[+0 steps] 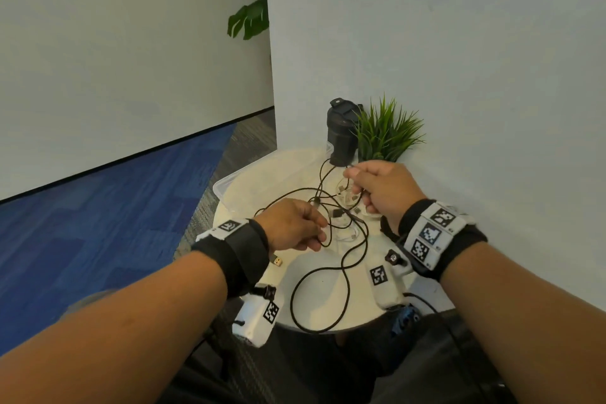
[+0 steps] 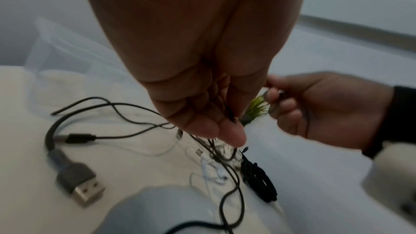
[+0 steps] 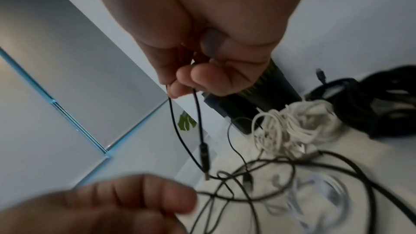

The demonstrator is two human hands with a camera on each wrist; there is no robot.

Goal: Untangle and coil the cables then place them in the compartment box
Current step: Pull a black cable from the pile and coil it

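A tangle of thin black cables [image 1: 341,239] sprawls over the small round white table [image 1: 321,302], with white cables [image 1: 347,233] mixed in. My left hand [image 1: 295,226] pinches a black strand [image 2: 229,113] at the tangle's left side. Farther back my right hand [image 1: 377,187] pinches a thin black cable [image 3: 195,109] whose doubled strand hangs down to a small plug [image 3: 203,156]. A clear plastic compartment box [image 1: 229,187] sits at the table's back left. A grey USB plug [image 2: 76,182] lies near my left wrist.
A dark bottle [image 1: 341,134] and a small green plant [image 1: 387,131] stand at the back of the table against the white wall. A bundle of white cable [image 3: 292,124] and a black coil [image 3: 382,102] lie beside them. Blue carpet [image 1: 98,223] lies left.
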